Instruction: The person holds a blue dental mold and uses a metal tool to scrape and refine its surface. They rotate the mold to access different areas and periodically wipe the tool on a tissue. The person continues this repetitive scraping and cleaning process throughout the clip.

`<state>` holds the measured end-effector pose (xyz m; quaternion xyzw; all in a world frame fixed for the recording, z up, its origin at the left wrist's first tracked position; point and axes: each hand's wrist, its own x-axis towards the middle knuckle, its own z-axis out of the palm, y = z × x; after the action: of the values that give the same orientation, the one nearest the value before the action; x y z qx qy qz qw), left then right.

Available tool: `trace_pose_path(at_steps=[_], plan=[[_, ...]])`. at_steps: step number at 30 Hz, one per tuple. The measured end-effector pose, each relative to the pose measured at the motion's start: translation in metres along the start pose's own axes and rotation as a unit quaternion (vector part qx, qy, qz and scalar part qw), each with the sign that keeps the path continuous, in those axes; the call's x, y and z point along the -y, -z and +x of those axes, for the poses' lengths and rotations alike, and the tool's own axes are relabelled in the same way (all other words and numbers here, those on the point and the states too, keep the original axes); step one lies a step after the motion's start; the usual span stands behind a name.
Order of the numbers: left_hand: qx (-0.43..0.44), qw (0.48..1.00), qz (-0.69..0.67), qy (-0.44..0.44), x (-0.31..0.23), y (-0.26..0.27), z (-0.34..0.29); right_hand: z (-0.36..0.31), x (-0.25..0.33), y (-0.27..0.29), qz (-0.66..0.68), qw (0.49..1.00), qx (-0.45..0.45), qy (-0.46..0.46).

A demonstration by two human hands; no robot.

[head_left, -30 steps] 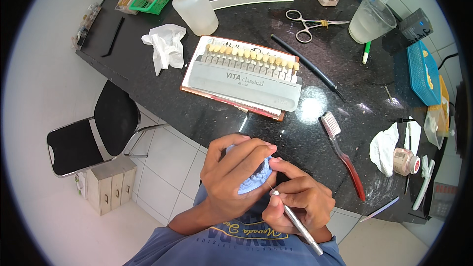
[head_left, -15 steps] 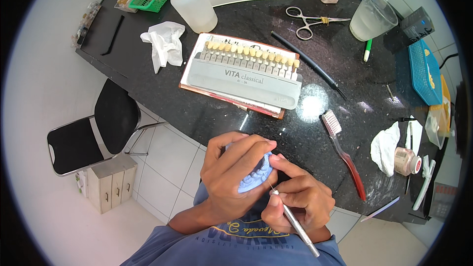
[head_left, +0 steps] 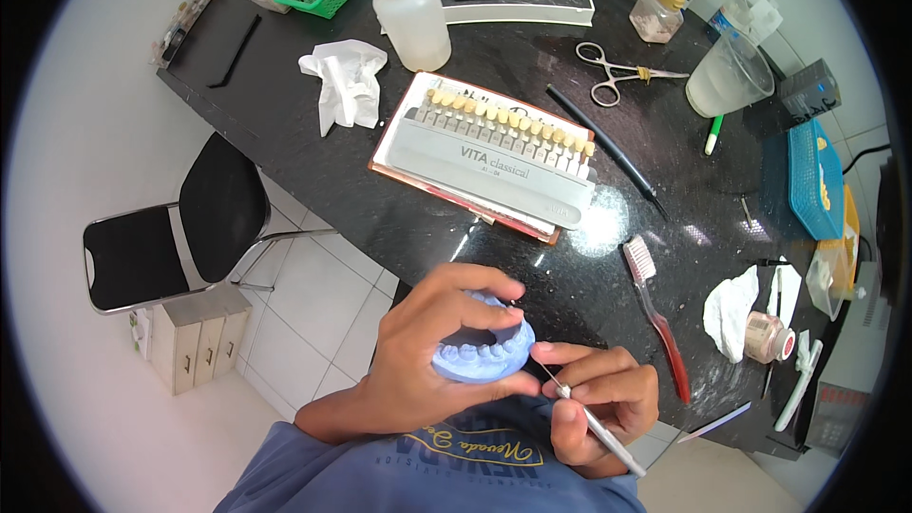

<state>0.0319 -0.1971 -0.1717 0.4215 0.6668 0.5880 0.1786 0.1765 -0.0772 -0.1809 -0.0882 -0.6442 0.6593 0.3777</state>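
1. Head view: the left hand [head_left: 432, 361] is clamped around a pale blue dental cast [head_left: 484, 356], thumb over its top, held over the lap just short of the black counter [head_left: 399, 199].
2. The right hand [head_left: 603, 404], closed pen-fashion on a slim metal instrument [head_left: 589, 418], sets its tip against the cast's tooth row.
3. Judged mid-work: the teeth look fully formed and evenly blue; no finished surface can be told apart.
4. Beyond the hands lie a tooth shade guide [head_left: 503, 157] and a red toothbrush [head_left: 657, 318].

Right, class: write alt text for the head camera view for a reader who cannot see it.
A left hand grips a pale blue plaster dental cast while the right hand holds a thin metal hand tool at its teeth. Behind, a black stone counter bears a grey tooth shade guide and red-handled toothbrush.
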Motion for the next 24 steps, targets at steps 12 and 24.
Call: trace_pose_path(at_steps=[12,24], plan=[[-0.02,0.941,-0.318,0.112,0.005,0.006,-0.035,0.002,0.009,0.001,-0.257,0.965,0.04,0.038],[-0.047,0.983,-0.171,0.047,0.018,0.021,-0.069,-0.006,0.026,0.045,-0.635,0.772,-0.017,0.032]])
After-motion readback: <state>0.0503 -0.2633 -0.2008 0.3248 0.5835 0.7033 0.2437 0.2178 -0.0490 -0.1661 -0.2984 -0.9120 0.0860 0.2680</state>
